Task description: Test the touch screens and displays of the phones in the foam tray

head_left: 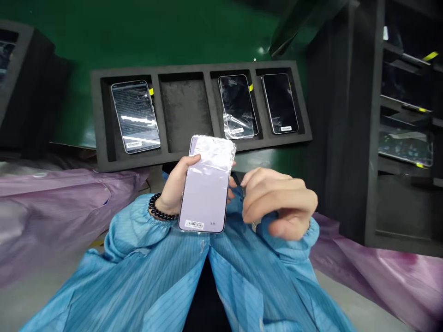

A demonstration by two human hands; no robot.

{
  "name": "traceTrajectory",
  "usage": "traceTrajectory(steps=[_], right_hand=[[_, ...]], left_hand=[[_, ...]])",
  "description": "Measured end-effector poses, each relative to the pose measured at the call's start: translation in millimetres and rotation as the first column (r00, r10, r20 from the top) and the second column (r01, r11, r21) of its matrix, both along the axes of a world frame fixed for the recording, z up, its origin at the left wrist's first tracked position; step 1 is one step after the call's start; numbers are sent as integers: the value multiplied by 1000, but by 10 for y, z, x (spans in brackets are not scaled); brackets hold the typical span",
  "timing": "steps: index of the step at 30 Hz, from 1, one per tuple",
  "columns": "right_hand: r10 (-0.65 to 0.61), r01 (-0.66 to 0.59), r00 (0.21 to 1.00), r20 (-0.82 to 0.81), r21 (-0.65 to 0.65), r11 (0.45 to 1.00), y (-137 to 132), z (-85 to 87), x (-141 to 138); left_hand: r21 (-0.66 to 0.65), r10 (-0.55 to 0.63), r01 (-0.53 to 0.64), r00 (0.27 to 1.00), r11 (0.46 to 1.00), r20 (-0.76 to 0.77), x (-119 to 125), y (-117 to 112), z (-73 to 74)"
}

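My left hand (175, 186) grips a smartphone (206, 191) by its sides, with the thumb over its left edge. The phone's screen is lit pale lavender, under clear film that sticks out past the edges. A barcode label (194, 225) lies at its lower end. Just right of the phone, apart from it, is my right hand (279, 199), its fingers curled closed. A small dark strip shows by its fingertips; whether the fingers hold it I cannot tell. Beyond both hands lies a dark foam tray (129, 164) with phones in three compartments; its second compartment from the left holds none.
The tray rests on a green tabletop (155, 32). Stacked dark foam trays (372, 138) stand at the right, the top one holding several phones with yellow tabs. Another dark stack (31, 92) is at the left. People in pink garments (69, 207) are close on both sides.
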State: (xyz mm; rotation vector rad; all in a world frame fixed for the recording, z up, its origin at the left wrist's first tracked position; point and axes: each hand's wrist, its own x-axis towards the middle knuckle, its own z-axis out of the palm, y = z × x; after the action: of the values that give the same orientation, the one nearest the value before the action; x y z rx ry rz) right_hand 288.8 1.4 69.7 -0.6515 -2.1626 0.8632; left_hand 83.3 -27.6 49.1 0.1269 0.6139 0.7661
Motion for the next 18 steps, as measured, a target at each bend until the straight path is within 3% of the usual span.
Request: traceTrajectory(steps=[8,10,14,18], right_hand=[[-142,145,970,-196,-2,989,-162,-142,-9],[-77,90,988,-135,95,991,-207,-129,-14],[13,-63,986,168,296,953,-275,-60,-53],[-1,-63,983,185,338,939,-289,-46,-95]], left_hand=[[97,104,-99,993,990,-50,54,63,56],[95,117,-111,991,989,-62,64,84,72],[37,137,-134,986,990,-95,63,134,111],[-8,152,-154,982,988,-108,58,153,97]])
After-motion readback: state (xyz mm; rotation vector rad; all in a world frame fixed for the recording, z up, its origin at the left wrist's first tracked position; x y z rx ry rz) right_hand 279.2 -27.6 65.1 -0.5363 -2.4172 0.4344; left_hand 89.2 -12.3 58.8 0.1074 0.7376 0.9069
